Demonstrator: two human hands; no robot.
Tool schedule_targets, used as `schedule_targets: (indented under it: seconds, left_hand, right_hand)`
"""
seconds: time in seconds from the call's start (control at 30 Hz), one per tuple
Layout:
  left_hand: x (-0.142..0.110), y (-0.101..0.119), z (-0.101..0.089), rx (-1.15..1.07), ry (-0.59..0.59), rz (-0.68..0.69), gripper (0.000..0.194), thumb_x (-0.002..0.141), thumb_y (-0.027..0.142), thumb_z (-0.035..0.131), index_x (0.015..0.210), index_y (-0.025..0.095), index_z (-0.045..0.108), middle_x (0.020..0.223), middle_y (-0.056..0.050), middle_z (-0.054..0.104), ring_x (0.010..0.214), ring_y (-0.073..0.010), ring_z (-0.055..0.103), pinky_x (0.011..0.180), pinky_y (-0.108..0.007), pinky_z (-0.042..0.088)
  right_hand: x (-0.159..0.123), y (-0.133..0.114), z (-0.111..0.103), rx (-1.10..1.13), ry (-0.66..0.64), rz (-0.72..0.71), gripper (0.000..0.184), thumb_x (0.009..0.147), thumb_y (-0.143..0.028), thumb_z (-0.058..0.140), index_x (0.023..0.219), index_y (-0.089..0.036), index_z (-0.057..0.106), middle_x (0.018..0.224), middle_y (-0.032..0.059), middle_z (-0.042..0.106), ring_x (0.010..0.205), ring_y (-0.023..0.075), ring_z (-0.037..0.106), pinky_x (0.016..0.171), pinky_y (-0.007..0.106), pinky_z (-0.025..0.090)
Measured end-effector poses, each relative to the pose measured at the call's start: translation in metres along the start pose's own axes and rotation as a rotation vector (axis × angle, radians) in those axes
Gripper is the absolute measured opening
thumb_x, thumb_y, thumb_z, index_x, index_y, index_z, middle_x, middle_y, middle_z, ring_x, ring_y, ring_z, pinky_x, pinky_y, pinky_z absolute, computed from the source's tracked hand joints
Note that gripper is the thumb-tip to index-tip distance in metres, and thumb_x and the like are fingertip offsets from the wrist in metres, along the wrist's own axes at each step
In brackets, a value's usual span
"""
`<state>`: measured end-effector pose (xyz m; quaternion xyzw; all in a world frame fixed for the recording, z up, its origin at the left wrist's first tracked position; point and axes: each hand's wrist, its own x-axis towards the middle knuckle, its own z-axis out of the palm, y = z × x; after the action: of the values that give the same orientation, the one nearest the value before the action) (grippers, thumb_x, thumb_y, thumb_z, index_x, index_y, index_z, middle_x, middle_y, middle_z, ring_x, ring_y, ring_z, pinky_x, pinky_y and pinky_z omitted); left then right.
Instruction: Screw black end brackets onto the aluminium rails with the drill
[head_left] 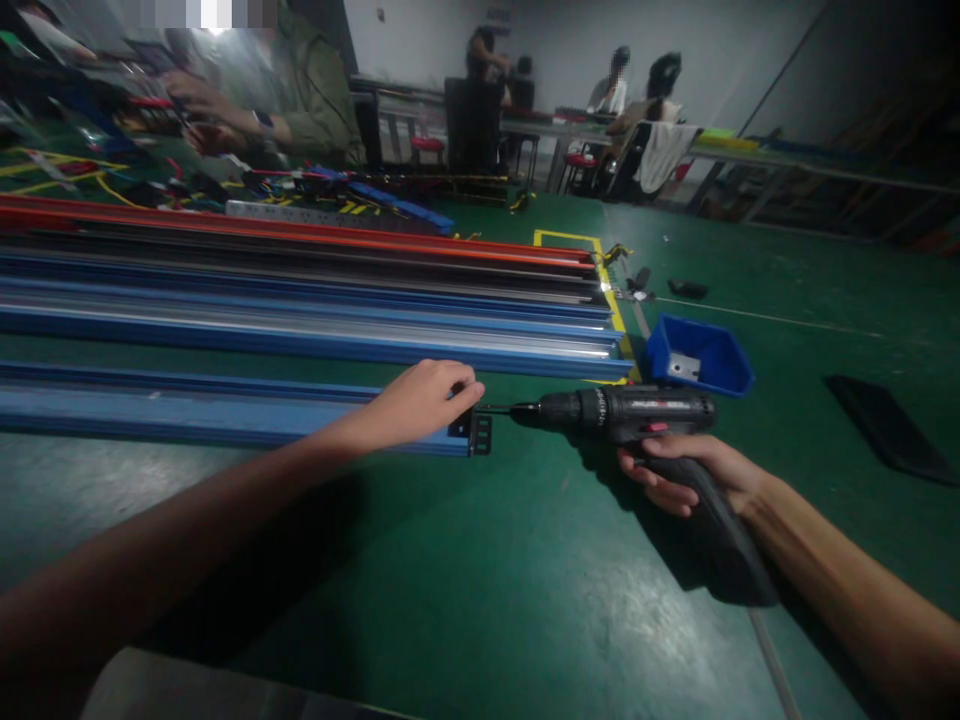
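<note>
My left hand (424, 400) is closed over the near end of a long blue metal rail (187, 412) that lies on the green floor, fingers curled at its black end bracket (480, 433). My right hand (694, 470) grips the handle of a black cordless drill (626, 412). The drill lies level and points left, its bit tip touching the end bracket of the rail.
Several more long rails, blue, silver and red (300, 290), lie side by side beyond. A blue parts bin (701, 355) sits just behind the drill. A dark flat panel (889, 428) lies at right. Another person's hands (206, 110) work at far left; people sit at tables (622, 95) behind.
</note>
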<state>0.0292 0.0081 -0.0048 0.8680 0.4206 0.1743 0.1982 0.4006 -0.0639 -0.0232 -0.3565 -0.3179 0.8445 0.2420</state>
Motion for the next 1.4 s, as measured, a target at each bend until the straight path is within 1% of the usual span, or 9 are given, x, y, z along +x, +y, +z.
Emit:
schedule_targets:
  seconds: [0.2, 0.53, 0.67, 1.13, 1.4]
  left_hand:
    - [-0.0008, 0.0005, -0.0006, -0.004, 0.005, 0.001, 0.036, 0.1, 0.038, 0.046, 0.075, 0.017, 0.062, 0.078, -0.002, 0.064, 0.071, -0.014, 0.054, 0.067, -0.028, 0.034]
    - [-0.0011, -0.0014, 0.0006, 0.016, 0.01, 0.013, 0.038, 0.101, 0.038, 0.046, 0.075, 0.017, 0.062, 0.076, -0.002, 0.065, 0.069, -0.0142, 0.055, 0.065, -0.028, 0.035]
    - [-0.001, -0.0014, 0.0004, 0.02, 0.014, 0.025, 0.038, 0.101, 0.038, 0.045, 0.075, 0.017, 0.063, 0.077, -0.003, 0.066, 0.069, -0.0145, 0.056, 0.065, -0.028, 0.035]
    - [-0.0008, -0.0002, 0.0001, 0.015, 0.01, 0.013, 0.037, 0.101, 0.038, 0.045, 0.076, 0.017, 0.063, 0.077, -0.002, 0.066, 0.07, -0.0146, 0.056, 0.066, -0.028, 0.034]
    - [-0.0009, 0.0009, -0.001, 0.009, 0.009, 0.016, 0.037, 0.101, 0.037, 0.046, 0.075, 0.017, 0.063, 0.077, -0.003, 0.066, 0.07, -0.0147, 0.056, 0.066, -0.027, 0.035]
  right_hand:
    - [0.0011, -0.0001, 0.0003, 0.005, 0.001, 0.002, 0.026, 0.089, -0.029, 0.07, 0.097, -0.005, 0.076, 0.073, 0.0047, 0.065, 0.038, 0.003, 0.051, 0.043, 0.017, 0.053]
    - [0.0006, 0.0, 0.0006, -0.009, -0.001, 0.002, 0.026, 0.09, -0.03, 0.07, 0.095, -0.006, 0.075, 0.073, 0.0039, 0.063, 0.038, 0.0034, 0.049, 0.042, 0.017, 0.051]
    - [0.0007, -0.0001, -0.0011, -0.001, -0.011, 0.015, 0.024, 0.089, -0.03, 0.071, 0.093, -0.006, 0.074, 0.072, 0.0033, 0.063, 0.039, 0.0038, 0.05, 0.043, 0.018, 0.053]
    - [-0.0008, -0.001, 0.0006, -0.01, 0.023, 0.02, 0.024, 0.088, -0.03, 0.072, 0.089, -0.006, 0.073, 0.07, 0.0028, 0.063, 0.038, 0.0036, 0.049, 0.042, 0.018, 0.052]
    - [0.0001, -0.001, 0.0016, -0.013, 0.004, -0.004, 0.024, 0.089, -0.029, 0.071, 0.093, -0.005, 0.075, 0.071, 0.0037, 0.063, 0.038, 0.0036, 0.049, 0.042, 0.017, 0.052]
